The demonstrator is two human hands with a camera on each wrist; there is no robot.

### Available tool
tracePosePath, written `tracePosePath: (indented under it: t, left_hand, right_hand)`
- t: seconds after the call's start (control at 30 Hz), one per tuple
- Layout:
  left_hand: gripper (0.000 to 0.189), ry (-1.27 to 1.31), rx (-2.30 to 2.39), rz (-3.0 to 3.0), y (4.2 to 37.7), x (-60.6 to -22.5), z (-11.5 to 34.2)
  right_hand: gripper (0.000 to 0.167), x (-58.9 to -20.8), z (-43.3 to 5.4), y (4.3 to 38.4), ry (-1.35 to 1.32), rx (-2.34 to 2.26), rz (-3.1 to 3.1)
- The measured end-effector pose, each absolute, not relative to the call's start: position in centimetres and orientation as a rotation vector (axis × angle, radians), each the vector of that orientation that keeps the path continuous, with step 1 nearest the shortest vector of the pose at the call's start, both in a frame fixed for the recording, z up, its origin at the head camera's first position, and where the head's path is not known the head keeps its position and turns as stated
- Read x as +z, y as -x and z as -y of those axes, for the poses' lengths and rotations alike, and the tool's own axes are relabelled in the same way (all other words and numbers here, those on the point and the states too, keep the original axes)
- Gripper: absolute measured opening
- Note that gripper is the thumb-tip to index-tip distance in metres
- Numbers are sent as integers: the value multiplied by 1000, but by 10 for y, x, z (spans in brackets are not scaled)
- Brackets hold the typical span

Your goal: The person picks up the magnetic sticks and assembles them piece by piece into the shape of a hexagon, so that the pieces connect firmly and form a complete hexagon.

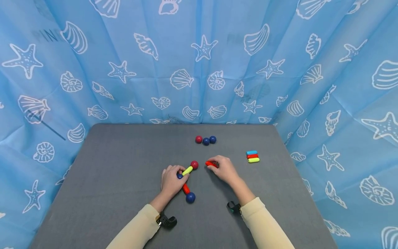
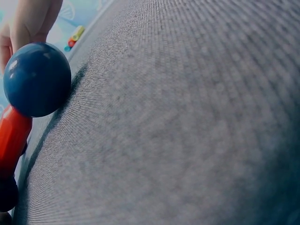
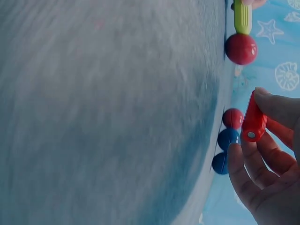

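My left hand [image 1: 171, 180] grips a joined piece at its bent middle, around a blue ball [image 1: 179, 176] and the end of a yellow-green magnetic rod [image 1: 187, 171]. That rod ends in a red ball [image 1: 194, 165]. From the bend a red rod [image 1: 186, 188] runs toward the front to another blue ball [image 1: 190, 197], large in the left wrist view [image 2: 37, 79]. Opposite, my right hand [image 1: 224, 168] pinches a separate red magnetic rod [image 3: 255, 117] between thumb and fingers. Its round metal end shows in the right wrist view, apart from the red ball.
Farther back on the grey table [image 1: 130, 148] lie a loose red ball [image 1: 198, 139] and two blue balls [image 1: 206, 141]. To the right, blue, red and yellow-green rods [image 1: 253, 160] lie side by side. A blue shell-print curtain [image 1: 180, 79] hangs behind the table.
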State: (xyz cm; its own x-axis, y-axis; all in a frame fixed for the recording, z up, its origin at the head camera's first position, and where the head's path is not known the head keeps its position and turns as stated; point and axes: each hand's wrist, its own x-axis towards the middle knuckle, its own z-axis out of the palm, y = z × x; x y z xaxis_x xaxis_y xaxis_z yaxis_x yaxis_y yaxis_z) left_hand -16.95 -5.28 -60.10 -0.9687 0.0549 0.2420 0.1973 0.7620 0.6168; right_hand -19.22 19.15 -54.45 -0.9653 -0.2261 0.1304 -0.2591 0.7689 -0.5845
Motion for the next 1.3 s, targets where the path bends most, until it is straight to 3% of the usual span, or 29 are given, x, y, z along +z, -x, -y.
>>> tracePosePath:
  t: [1.3]
  left_hand:
    - [21,202,-997,2736,168,-598,54]
  right_hand:
    - [24,-545,-166,199,-470,986,2956]
